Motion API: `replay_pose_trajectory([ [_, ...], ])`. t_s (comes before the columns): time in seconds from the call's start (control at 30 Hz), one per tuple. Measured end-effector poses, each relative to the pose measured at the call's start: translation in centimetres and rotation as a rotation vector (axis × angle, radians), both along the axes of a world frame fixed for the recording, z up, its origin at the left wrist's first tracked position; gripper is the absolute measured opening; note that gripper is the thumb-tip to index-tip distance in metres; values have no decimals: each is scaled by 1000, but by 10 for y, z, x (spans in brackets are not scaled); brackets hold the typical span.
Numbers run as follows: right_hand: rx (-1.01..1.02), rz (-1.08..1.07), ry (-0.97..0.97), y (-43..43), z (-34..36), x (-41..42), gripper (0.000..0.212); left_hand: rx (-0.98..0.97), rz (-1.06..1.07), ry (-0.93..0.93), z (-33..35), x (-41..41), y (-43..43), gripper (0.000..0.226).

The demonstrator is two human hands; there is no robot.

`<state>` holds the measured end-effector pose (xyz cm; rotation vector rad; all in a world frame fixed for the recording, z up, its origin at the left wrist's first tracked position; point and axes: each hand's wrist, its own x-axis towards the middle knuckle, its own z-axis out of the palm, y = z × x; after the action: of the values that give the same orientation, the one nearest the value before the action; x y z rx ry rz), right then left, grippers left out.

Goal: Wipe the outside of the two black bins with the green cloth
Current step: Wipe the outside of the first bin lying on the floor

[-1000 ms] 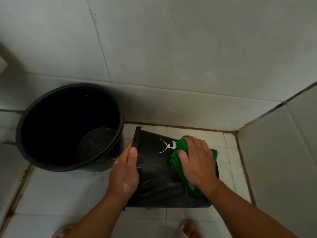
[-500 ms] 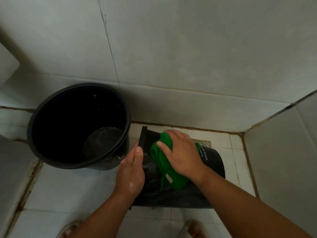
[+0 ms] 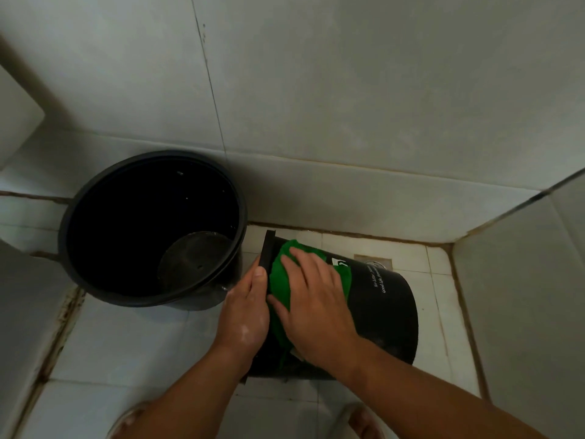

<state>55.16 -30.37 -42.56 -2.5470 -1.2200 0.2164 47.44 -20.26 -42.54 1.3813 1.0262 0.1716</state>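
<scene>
Fingers pressing green cloth, left hand holding bin

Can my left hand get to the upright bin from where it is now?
Probably yes: the left hand holds the tipped bin by its rim, right beside the upright bin, with nothing between them, though it must let go first.

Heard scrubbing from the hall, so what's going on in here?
A person is cleaning bins in a tiled corner. The smaller black bin lies on its side on the floor. The left hand holds it by the rim, and the right hand presses the green cloth flat against its outside, close to that rim. The larger black bin stands upright beside it, untouched.
</scene>
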Motion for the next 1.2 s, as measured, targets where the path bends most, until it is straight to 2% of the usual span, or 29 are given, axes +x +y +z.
replay_pose_trajectory([
  [0.1,25,-25,49,1,-2,12,63,20,-15,6,0,-1,-2,32],
  [0.23,-30,-221,132,26,1,37,57,22,-24,9,-6,-3,-2,51],
  [0.4,-156,42,157,12,8,25,73,-58,19,-13,-10,-4,0,35],
  [0.6,-105,242,62,-8,5,14,86,-70,34,24,-4,0,2,34],
  [0.7,-60,101,125,2,0,34,80,-29,24,25,-1,2,0,49],
  [0.8,-51,-119,214,21,-3,54,70,8,21,29,-1,3,-1,44],
  [0.87,-89,-131,176,22,-5,50,70,3,6,34,0,1,-1,45],
  [0.97,-88,-32,89,14,-2,26,73,-17,15,53,-3,-2,-1,58],
  [1.1,-56,165,-6,-5,-3,7,73,-10,36,48,-3,-1,0,37],
  [1.2,-105,223,-39,-22,-7,14,77,62,35,53,2,-1,-2,33],
])
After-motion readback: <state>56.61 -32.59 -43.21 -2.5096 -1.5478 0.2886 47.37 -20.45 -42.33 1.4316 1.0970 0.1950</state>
